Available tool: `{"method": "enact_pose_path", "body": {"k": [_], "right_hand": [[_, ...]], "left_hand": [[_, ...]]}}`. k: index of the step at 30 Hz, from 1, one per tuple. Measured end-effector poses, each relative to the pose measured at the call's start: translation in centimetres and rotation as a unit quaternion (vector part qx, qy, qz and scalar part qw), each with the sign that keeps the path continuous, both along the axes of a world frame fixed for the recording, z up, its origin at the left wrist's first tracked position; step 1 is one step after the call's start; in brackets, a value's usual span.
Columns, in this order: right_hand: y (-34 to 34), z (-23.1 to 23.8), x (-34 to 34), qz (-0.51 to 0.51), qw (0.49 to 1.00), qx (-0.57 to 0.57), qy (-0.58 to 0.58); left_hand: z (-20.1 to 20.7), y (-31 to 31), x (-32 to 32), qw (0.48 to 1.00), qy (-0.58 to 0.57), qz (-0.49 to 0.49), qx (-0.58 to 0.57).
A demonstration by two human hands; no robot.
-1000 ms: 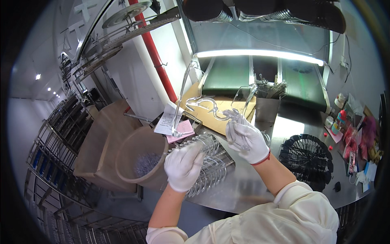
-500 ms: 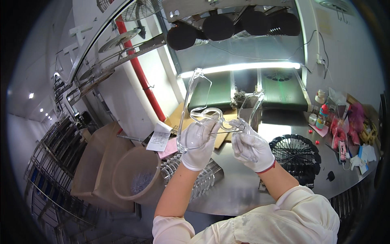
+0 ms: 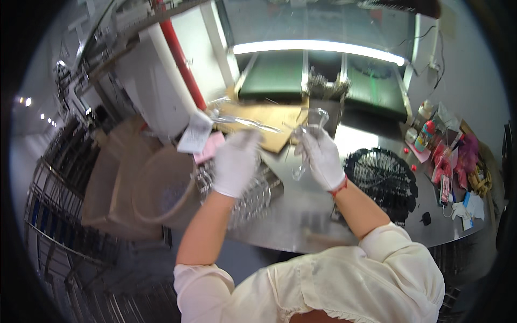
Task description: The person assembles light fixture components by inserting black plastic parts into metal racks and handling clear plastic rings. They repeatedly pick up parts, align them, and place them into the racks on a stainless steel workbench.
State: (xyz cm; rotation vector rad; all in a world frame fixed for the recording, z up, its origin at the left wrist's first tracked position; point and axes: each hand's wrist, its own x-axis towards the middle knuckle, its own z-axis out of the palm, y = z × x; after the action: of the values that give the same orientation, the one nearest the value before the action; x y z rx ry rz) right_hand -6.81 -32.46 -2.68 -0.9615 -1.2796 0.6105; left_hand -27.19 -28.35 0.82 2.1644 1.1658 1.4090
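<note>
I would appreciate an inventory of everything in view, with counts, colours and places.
Clear item: count unclear, transparent, centre
Clear parts: several, transparent, centre left
Cardboard: count unclear, tan, centre
Belts: two, green, upper centre
Tube light: one, white, top
Pipe: one, red, upper left
Papers: at least two, white, pink, left
Bins: two, brown, left
Racks: several, grey, left
Table: one, grey, centre
Dark pieces: many, black, right
Bottles: several, mixed colours, right
Left hand: one, gloved white, centre left
Right hand: one, gloved white, centre, holding clear item

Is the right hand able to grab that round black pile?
Probably yes: the round black pile lies just to the right of the right hand, with nothing visible between them. The hand's fingers seem busy with a clear plastic piece, though.
</note>
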Motion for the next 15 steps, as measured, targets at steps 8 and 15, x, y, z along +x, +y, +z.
{"method": "enact_pose_path", "body": {"k": [8,15], "right_hand": [[7.8,-16.8,1.3,0.109,0.925,-0.25,-0.265],[11.4,-18.0,-2.1,0.132,0.818,-0.348,-0.439]], "left_hand": [[-4.5,-3.0,-14.8,0.927,-0.222,0.173,-0.248],[-8.7,-4.7,-17.8,0.908,-0.262,0.174,-0.276]]}}
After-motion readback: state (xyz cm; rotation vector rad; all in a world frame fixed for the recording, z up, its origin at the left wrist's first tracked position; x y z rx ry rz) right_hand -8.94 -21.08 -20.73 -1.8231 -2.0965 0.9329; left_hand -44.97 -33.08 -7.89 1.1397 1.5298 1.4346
